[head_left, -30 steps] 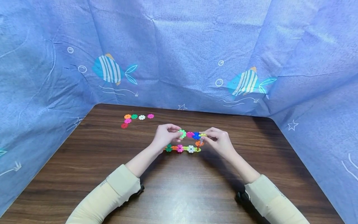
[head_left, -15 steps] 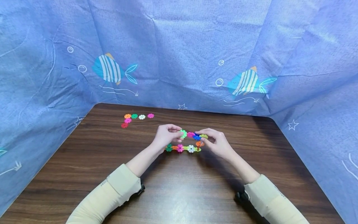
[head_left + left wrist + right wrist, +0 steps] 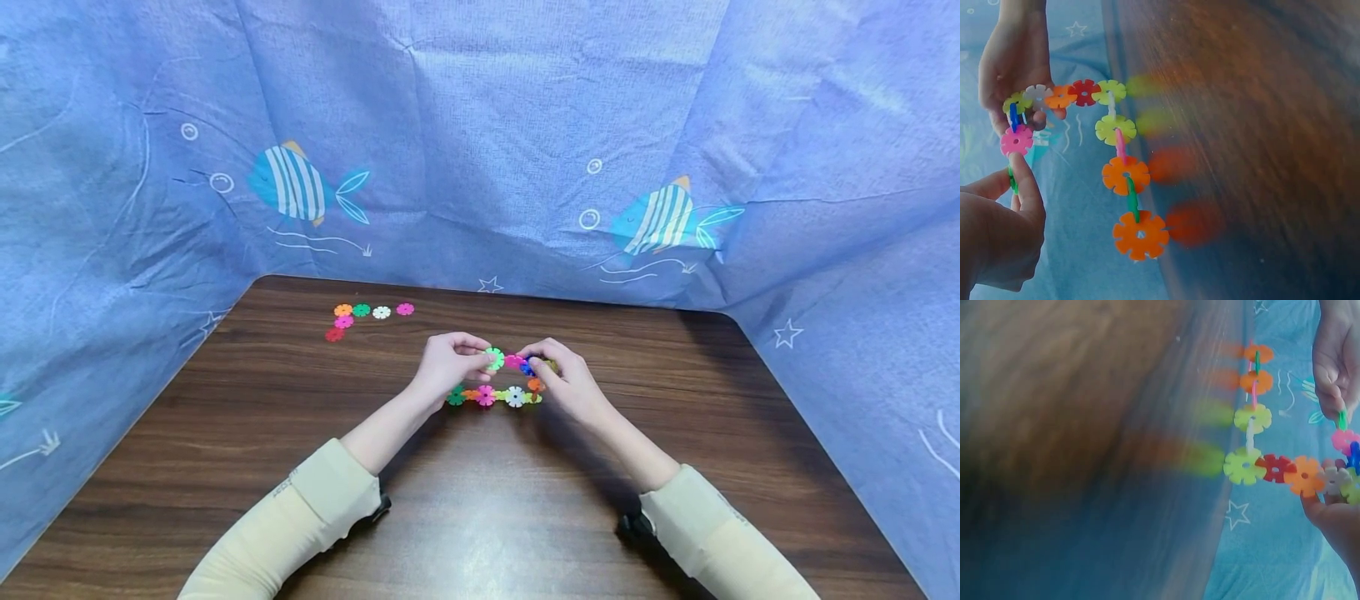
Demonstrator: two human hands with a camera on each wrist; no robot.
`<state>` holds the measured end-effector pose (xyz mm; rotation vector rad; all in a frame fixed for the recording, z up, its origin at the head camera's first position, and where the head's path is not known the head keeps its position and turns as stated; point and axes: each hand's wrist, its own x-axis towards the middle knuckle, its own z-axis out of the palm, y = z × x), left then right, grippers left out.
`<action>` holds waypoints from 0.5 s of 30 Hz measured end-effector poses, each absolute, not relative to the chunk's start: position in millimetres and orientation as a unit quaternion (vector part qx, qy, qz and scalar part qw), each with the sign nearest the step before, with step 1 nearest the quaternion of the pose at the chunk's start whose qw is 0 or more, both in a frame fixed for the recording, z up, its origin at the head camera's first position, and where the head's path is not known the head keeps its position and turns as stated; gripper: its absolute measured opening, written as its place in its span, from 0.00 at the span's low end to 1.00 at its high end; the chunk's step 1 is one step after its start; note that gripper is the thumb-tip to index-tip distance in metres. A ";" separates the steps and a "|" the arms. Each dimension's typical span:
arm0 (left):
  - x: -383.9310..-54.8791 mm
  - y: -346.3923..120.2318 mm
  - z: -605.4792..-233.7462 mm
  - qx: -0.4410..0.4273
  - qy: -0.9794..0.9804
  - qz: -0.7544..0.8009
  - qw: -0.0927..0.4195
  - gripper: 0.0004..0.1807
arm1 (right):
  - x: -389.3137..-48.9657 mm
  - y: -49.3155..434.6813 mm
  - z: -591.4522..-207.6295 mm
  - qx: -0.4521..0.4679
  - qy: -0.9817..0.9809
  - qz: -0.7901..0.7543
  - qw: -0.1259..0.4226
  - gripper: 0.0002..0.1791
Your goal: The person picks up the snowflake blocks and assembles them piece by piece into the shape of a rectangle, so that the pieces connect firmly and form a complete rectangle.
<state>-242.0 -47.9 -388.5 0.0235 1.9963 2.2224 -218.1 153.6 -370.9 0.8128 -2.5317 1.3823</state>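
Flower-disc chain (image 3: 1116, 130) sits near the middle of the tabletop (image 3: 480, 492), bent into a U with its two ends apart; its upper row is lifted off the surface, while its lower row is at or just above it, contact not certain. Left hand (image 3: 450, 367) pinches the light green disc (image 3: 495, 359) at the upper free end. Next along come the pink disc (image 3: 1016, 141), uncovered between the two grips, and the blue disc (image 3: 1014, 119), pinched by the right hand (image 3: 573, 382). Change noted: over the last second the right hand has shifted inward from the yellow disc (image 3: 1017, 102) to the blue disc, closing on the left hand, whose hold looks unaltered. Inference: work has moved from the corner to the joint of pink and blue, perhaps to firm or straighten it; how deeply those slots engage cannot be told. Side run through the orange disc (image 3: 1060, 97) and red disc (image 3: 1084, 93) looks joined down to the lower row. Farther out, loose discs (image 3: 382, 312) lie toward the far left of the tabletop, untouched, positions unchanged. Beyond the edge hangs a blue fish-print cloth (image 3: 480, 150).
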 end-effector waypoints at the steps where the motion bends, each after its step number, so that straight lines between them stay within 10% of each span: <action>1: -241.9 -47.9 -388.1 0.007 0.666 0.741 0.080 0.12 | -217.8 152.1 -371.3 0.267 -0.846 0.455 0.078 0.09; 15: -234.5 -49.8 -376.3 0.007 0.677 0.728 0.109 0.14 | -215.7 144.1 -373.7 0.254 -0.840 0.464 0.117 0.04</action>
